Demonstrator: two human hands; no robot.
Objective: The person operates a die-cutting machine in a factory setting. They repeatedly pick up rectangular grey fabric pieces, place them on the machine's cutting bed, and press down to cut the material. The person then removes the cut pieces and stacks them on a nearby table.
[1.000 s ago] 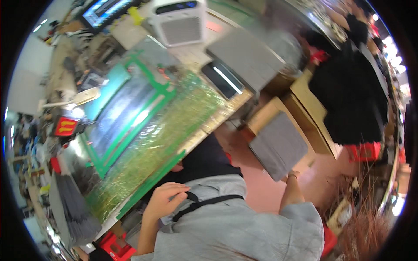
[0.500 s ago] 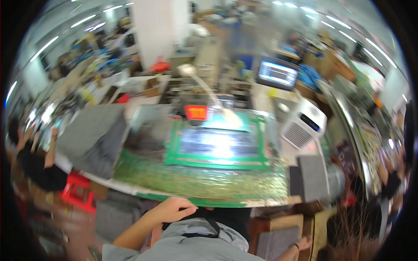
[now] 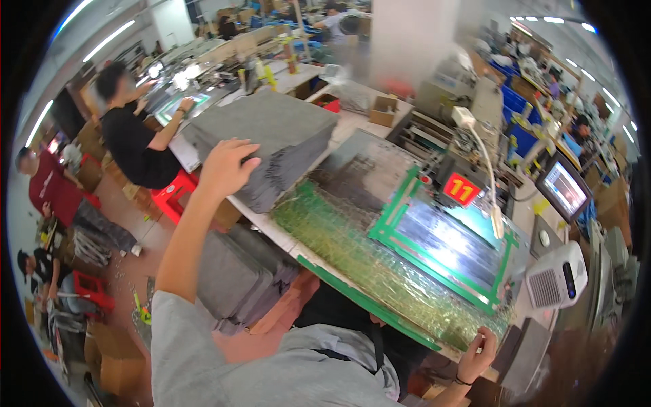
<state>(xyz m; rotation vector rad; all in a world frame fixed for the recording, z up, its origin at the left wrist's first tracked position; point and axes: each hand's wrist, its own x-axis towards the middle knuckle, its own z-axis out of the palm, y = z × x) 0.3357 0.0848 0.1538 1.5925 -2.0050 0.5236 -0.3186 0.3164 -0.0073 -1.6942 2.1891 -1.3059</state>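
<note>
My left hand (image 3: 230, 166) is stretched out at the near edge of a tall stack of grey fabric sheets (image 3: 271, 119). Its fingers are extended and hold nothing; whether they touch the stack I cannot tell. By the worktable's front right corner, my right hand (image 3: 480, 354) is raised with its fingers loosely bent and apart, nothing in them. Between the hands lies the worktable's green, film-covered top (image 3: 386, 264). A green-taped frame (image 3: 441, 268) surrounds a shiny dark plate (image 3: 447, 237) under the machine head, which bears a red sign (image 3: 461, 190).
A white lamp (image 3: 463, 119) bends over the plate. To the right stand a screen (image 3: 563, 184) and a white fan-like box (image 3: 556, 275). Dark grey pieces (image 3: 525, 353) lie at the right corner. More grey stacks (image 3: 234, 278) sit below the table. A co-worker (image 3: 139, 132) works at the left.
My view has swung left. My left hand has gone from beside my waist out to the grey stack and opened; my right hand has risen from the grey piece low at the right.
</note>
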